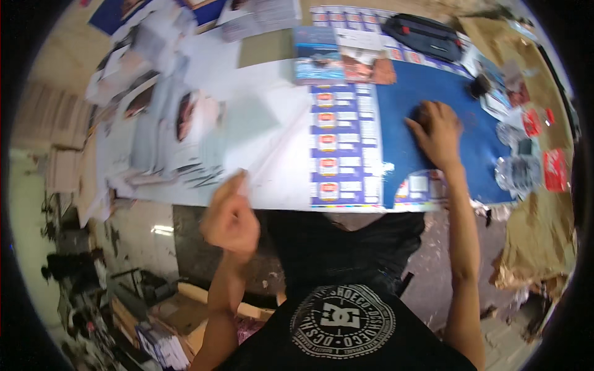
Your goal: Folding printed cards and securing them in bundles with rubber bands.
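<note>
A large printed sheet (346, 148) lies on the work table, blue on the right with a column of small printed panels down its middle and white on the left. My right hand (438, 131) presses flat on the blue part, fingers spread, holding nothing. My left hand (230, 217) is near the table's front edge, blurred, pinching the corner of a white sheet (260, 142) that lifts off the pile.
Stacks of printed leaflets (154, 130) cover the left of the table. A black pouch (424, 34) lies at the back, brochures (343, 59) beside it. Clear plastic items (516, 170) and red packets (555, 168) sit at the right. Cardboard boxes (179, 315) stand on the floor.
</note>
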Demonstrator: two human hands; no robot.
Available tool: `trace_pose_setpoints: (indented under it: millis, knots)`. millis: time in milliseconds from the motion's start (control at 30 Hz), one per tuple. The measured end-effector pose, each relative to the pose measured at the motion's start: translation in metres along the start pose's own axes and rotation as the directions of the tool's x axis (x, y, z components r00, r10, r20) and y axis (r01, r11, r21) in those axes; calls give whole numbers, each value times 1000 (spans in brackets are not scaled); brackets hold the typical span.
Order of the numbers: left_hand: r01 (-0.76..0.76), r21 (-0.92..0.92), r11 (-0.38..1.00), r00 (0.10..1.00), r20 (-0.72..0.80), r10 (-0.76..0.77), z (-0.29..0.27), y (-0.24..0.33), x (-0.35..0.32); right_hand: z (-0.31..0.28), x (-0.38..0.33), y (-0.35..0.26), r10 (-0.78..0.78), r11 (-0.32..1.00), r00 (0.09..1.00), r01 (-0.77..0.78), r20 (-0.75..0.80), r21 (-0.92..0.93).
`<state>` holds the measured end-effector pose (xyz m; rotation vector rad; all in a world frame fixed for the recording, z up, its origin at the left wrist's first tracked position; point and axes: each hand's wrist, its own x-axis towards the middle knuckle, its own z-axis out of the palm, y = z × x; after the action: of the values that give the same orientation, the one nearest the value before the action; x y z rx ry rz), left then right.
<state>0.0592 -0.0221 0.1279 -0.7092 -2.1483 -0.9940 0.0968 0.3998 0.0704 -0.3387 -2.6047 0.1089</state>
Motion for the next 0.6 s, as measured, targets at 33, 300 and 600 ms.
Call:
trace_pose_setpoints:
  millis: [33,300,600]
  knots:
    - [-60,221,974,993,-82,80,-17,-13,11,-8,-8,19,16,998,999,-14,36,-62]
    - [145,166,975,972,159,-171,-50,-127,7,-5,-21,23,99,993,995,-98,11,-60]
    - [388,-192,901,919,160,-361,-49,-70,8,38,100,-98,-345,864,934,356,-95,355]
